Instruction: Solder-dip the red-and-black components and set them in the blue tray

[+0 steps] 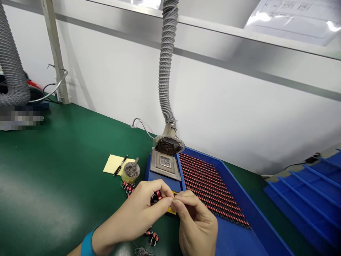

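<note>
My left hand (145,204), with a blue band at the wrist, is closed, thumb and forefinger pinched together. Small red-and-black coil parts (156,196) show inside the curl of its fingers. My right hand (197,222) is also closed, its thumb and forefinger pinching right against the left fingertips. Whatever lies between the touching fingertips is too small and hidden to make out. Both hands are in front of a blue solder pot (165,161) with a metal top plate. More loose red-and-black parts (152,236) lie on the green table below my left hand.
A blue tray (234,181) at right holds rows of red-and-black parts. A fume hood (169,145) on a grey hose hangs over the pot. Left stand a tub of grey dross (130,173) with a spoon, yellow paper (112,164) and a pen (120,165). Blue trays (306,199) lie far right.
</note>
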{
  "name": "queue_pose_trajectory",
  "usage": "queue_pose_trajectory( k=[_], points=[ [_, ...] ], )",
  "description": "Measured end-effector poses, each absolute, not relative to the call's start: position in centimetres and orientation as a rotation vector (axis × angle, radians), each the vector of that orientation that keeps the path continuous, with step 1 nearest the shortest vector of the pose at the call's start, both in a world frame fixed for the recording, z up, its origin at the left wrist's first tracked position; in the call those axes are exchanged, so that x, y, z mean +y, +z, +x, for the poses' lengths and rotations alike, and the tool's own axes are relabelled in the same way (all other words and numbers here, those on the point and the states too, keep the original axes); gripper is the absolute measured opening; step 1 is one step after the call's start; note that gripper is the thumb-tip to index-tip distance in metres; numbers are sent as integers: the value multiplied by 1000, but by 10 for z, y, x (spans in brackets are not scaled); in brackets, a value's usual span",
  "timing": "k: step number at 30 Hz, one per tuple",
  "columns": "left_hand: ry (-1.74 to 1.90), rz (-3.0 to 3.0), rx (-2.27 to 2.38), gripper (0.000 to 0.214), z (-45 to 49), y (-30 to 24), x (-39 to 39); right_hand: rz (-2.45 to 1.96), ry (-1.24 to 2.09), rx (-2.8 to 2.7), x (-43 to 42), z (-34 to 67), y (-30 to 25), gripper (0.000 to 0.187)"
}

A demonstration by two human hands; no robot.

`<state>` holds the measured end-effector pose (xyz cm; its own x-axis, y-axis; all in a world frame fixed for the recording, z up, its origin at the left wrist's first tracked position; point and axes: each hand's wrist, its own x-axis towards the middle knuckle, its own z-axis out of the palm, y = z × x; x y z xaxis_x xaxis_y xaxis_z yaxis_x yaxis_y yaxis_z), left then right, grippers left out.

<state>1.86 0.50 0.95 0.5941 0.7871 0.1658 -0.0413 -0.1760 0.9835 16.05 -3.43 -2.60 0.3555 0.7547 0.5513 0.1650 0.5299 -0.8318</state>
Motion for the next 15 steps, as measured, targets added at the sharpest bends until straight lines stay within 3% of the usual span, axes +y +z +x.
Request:
queue_pose_trajectory(
  k=[5, 9, 15],
  points=[
    [893, 1529, 619, 16, 19, 8, 6, -999, 419, -1239, -38, 162, -25, 12],
    [911, 1522, 622, 17, 18, 7, 6, -1003, 326, -1265, -42, 162, -24, 34],
    [904, 1553, 624, 17, 16, 9, 5, -1009, 339, -1252, -41, 162, -25, 25]
  ],
)
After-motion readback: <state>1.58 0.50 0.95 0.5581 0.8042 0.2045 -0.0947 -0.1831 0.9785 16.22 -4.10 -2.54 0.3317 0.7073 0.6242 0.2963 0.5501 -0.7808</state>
